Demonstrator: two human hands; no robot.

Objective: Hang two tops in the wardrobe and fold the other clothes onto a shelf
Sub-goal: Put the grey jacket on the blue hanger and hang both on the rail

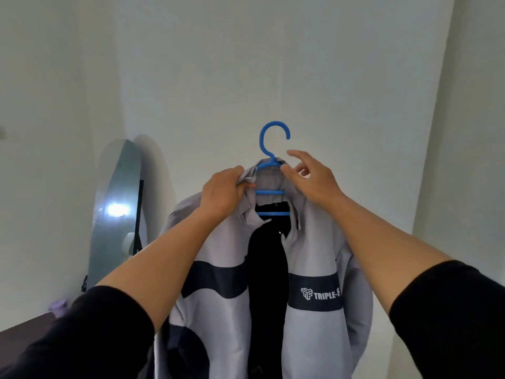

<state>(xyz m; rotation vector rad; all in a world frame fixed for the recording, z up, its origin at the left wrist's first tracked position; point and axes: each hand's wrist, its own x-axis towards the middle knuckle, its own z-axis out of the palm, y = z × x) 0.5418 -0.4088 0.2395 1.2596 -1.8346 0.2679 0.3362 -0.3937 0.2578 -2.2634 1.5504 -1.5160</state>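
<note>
head view: a pale grey jacket (308, 258) with a dark chest band was seen draped on a blue hanger (270, 162), held up in front of a plain wall. the left hand (224, 191) was closed around the left side of the collar, its fingers curled into the fabric just beside the hanger's neck. the right hand (308, 177) was pinching the collar on the other side of that neck, thumb and a finger together on the cloth, the remaining fingers spread loosely above. the hook stood free above and between both hands, caught on nothing. the front of the jacket hung open below the hands, dark lining showing.

the step in hand was judged to be seating the jacket squarely on the hanger. it would be done well if the collar were pulled evenly to both sides of the neck, the shoulders settled over the hanger's arms, and the hook kept clear for the rail. the wardrobe itself was not in view.
</note>
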